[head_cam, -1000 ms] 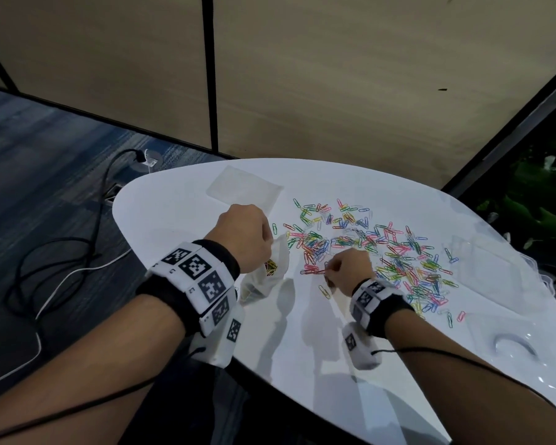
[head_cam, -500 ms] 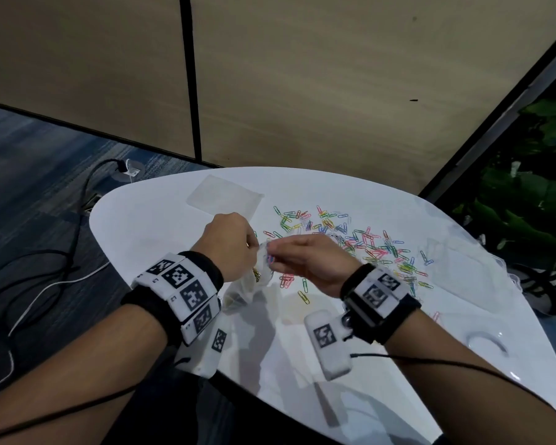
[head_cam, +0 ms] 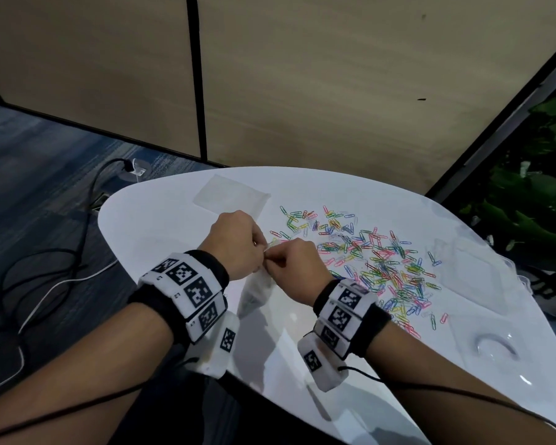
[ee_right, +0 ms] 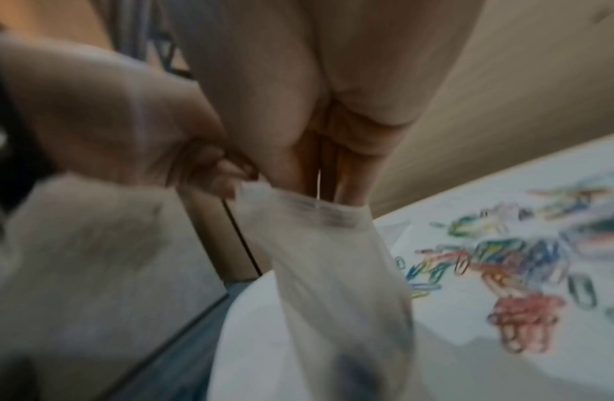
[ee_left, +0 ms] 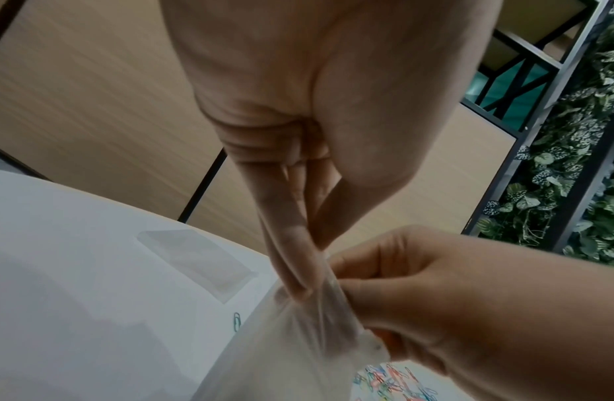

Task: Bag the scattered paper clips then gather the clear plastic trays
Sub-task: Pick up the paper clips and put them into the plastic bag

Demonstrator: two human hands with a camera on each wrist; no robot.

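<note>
Fingers [ee_left: 291, 268] of left hand [head_cam: 235, 245] and right hand [head_cam: 294, 268]: both pinching bag [head_cam: 254, 293] mouth; right hand newly arrived from paper clips [head_cam: 382, 261], likely dropping some in. Clips right of bag on surface [head_cam: 161, 226]; most remain. Tray [head_cam: 230, 195] beyond bag.

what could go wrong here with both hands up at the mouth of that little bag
1. The left hand and right hand pinch only the rim of the thin plastic bag; a slip could let it drop.
2. The bag hangs near the table edge, so spilled clips may reach the floor.
3. The paper clips still on the table lie beside the right wrist, which could sweep them toward the clear tray.
</note>
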